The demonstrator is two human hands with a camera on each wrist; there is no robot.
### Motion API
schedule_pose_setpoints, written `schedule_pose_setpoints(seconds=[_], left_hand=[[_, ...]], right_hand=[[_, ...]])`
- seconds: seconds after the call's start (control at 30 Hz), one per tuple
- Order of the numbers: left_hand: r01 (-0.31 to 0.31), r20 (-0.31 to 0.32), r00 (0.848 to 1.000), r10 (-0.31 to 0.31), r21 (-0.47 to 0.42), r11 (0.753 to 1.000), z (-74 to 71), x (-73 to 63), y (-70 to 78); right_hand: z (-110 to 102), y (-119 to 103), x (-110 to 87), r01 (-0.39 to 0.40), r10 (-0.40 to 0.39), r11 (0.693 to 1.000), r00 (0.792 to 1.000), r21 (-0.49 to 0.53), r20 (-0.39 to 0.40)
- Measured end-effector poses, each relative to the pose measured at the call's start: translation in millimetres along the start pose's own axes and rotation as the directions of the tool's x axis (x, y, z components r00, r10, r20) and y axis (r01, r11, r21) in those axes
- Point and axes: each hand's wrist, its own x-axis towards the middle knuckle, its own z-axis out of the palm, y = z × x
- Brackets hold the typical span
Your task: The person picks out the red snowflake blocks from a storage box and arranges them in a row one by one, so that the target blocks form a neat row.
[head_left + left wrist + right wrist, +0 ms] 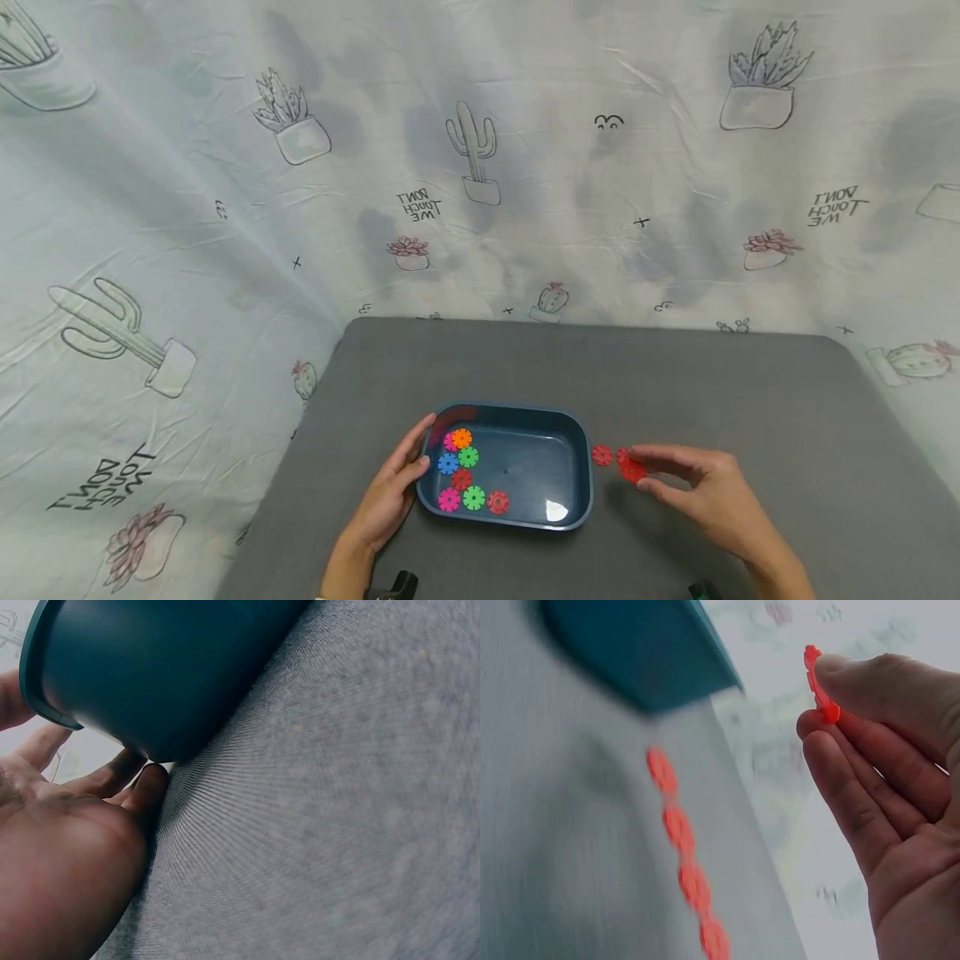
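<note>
A dark blue tray (517, 467) rests on the grey table. My left hand (386, 500) holds its left side, thumb at the rim and fingers along the outer wall; in the left wrist view, fingers touch the wall of the tray (150, 675) low down. To the right of the tray, my right hand (701, 492) pinches a red notched plastic disc (632, 470) between thumb and fingers, above the table. In the right wrist view that red disc (814, 671) is seen nearly edge-on. Below it, several red discs (679, 829) lie in a row on the table.
Inside the tray's left part lie several notched discs, among them an orange disc (462, 438), a blue disc (447, 463) and a green disc (473, 497). One red disc (602, 455) lies just beside the tray's right wall. A cactus-print cloth (525, 167) hangs behind the table.
</note>
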Motion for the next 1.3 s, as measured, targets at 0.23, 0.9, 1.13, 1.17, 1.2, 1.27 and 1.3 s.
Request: schedule_pose_setpoints(seconds=[0.23, 0.9, 1.13, 1.17, 1.2, 1.27, 1.3], left_hand=[[-0.011, 0.019, 1.0, 0.011, -0.001, 1.0, -2.2, 0.9, -2.1], [-0.016, 0.022, 1.0, 0.017, -0.019, 1.0, -1.9, -0.2, -1.8], [-0.008, 0.018, 1.0, 0.009, -0.032, 0.999, 0.0, 1.0, -2.2], [-0.009, 0.014, 1.0, 0.009, -0.031, 0.999, 0.0, 1.0, -1.8], [-0.008, 0.013, 1.0, 0.009, -0.03, 1.0, -0.2, 0.9, -1.4], [-0.009, 0.012, 1.0, 0.009, -0.026, 1.0, -0.4, 0.6, -0.7], [-0.009, 0.012, 1.0, 0.009, -0.025, 1.0, -0.3, 0.6, -0.5]], right_hand=[[-43.1, 24.5, -31.1, -0.075, 0.056, 0.989, 0.987, -0.126, -0.15], [-77.1, 83.5, -42.4, -0.221, 0.115, 0.871, 0.96, -0.44, -0.255], [-71.1, 92.2, -40.6, -0.248, 0.125, 0.815, 0.958, -0.524, -0.259], [-70.1, 91.9, -39.8, -0.242, 0.117, 0.809, 0.959, -0.536, -0.257], [-69.1, 91.9, -38.7, -0.23, 0.099, 0.803, 0.961, -0.55, -0.258], [-67.2, 91.1, -36.8, -0.216, 0.083, 0.795, 0.964, -0.567, -0.251], [-66.4, 90.9, -36.5, -0.21, 0.076, 0.793, 0.966, -0.573, -0.249]])
